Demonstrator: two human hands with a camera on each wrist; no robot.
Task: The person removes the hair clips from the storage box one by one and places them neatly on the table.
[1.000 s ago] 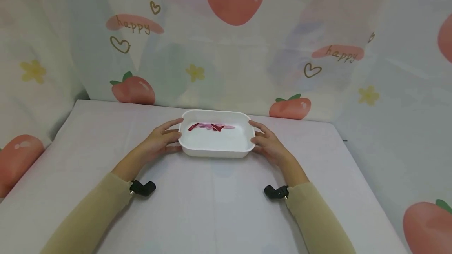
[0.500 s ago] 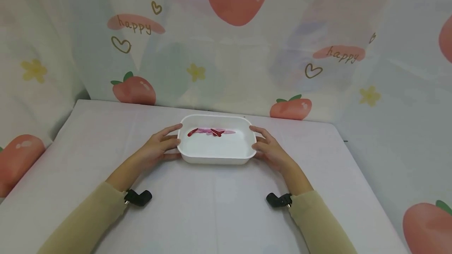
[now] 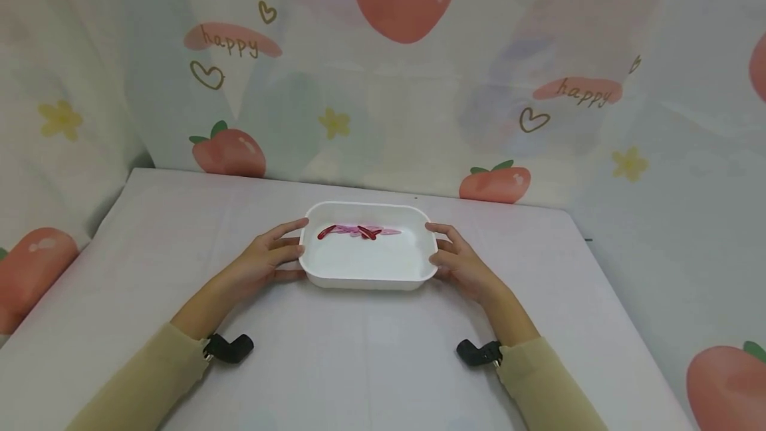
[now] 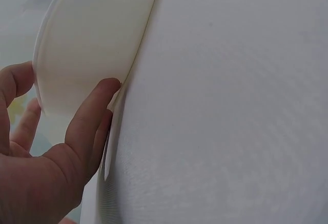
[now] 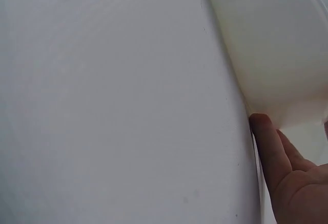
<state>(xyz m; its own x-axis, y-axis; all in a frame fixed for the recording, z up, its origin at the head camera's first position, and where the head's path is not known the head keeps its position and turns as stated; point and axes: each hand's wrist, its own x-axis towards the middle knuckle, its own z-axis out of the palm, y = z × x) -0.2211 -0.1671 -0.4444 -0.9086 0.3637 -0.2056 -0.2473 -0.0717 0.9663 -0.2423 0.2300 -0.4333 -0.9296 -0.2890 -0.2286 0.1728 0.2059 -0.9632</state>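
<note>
A white rectangular tray (image 3: 359, 268) with rounded corners lies in the middle of the head view. Inside, along its far part, are a few slim dark red pieces (image 3: 368, 233) and pale pink-purple pieces (image 3: 391, 232). My left hand (image 3: 256, 261) grips the tray's left end, fingertips at rim and side. At the opposite end my right hand (image 3: 467, 268) holds it the same way. In the left wrist view, one fingertip of the left hand (image 4: 36, 178) reaches the tray's (image 4: 87, 44) lower edge, close over the table. The right hand (image 5: 302, 193) does likewise.
A white cloth covers the table (image 3: 365, 364). Behind it hangs a curtain (image 3: 413, 105) printed with fruit, hearts and yellow flowers, which also closes off both sides. A black wrist camera (image 3: 232, 348) sits at the left cuff and another black camera (image 3: 479, 352) at the right.
Both hands have brought the tray nearer to me, down the head view, keeping hold of its two ends. The red and pink pieces have come along inside it.
</note>
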